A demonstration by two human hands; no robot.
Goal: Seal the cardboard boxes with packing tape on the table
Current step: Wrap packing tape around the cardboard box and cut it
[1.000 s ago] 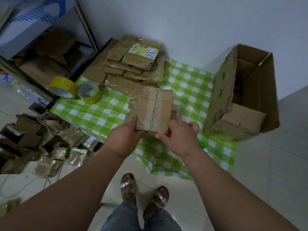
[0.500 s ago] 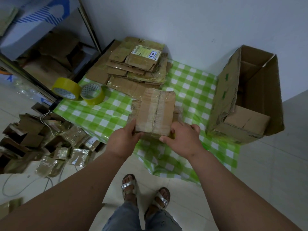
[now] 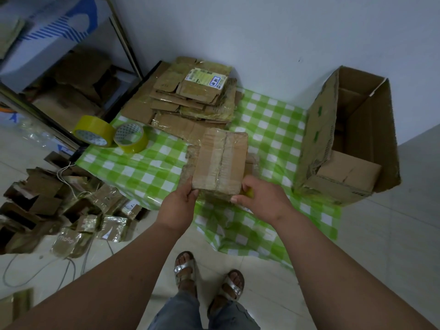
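The left hand point(image 3: 178, 206) and right hand point(image 3: 262, 201) are both gripping the near corners of a taped box point(image 3: 220, 160) over the worktop point(image 3: 147, 172).

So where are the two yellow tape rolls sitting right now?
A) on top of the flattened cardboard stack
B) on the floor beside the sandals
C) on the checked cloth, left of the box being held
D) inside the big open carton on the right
C: both tape rolls lie side by side at the left edge of the green checked cloth, well left of the small box that the left hand and right hand grip.
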